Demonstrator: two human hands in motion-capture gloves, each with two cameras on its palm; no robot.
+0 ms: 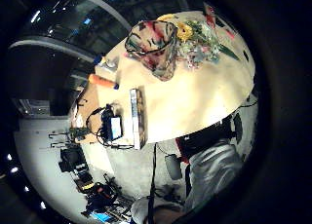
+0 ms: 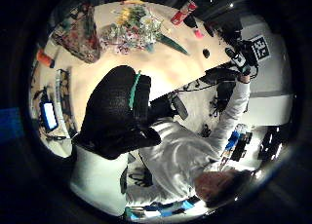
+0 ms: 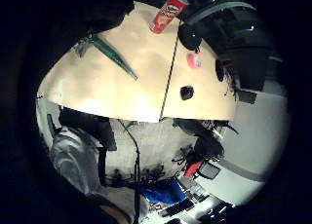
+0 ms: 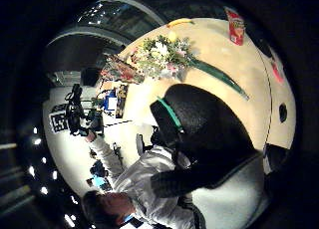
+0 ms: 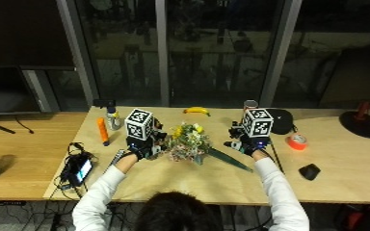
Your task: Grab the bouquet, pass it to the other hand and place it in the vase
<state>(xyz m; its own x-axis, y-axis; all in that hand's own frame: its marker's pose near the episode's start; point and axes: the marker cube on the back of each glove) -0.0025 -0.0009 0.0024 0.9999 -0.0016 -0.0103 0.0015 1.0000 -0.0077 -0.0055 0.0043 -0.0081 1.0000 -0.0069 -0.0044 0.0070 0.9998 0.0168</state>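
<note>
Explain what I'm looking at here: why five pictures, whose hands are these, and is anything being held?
No robot here: a person sits at a wooden table wearing black gloves with cameras on the palms. The outside view looks down from above and behind their head. The other four are wide-angle palm views, two per hand, so they look tilted and warped. The left hand and right hand hover either side of the bouquet, which lies on the table beside a patterned vase. Neither hand seems to hold anything, though the fingers are hard to make out. Also on the table: a banana, a red chip can and an orange tape roll.

Bouquet point(image 5: 188, 143) lies on the table point(image 5: 339, 183) between both hands.
</note>
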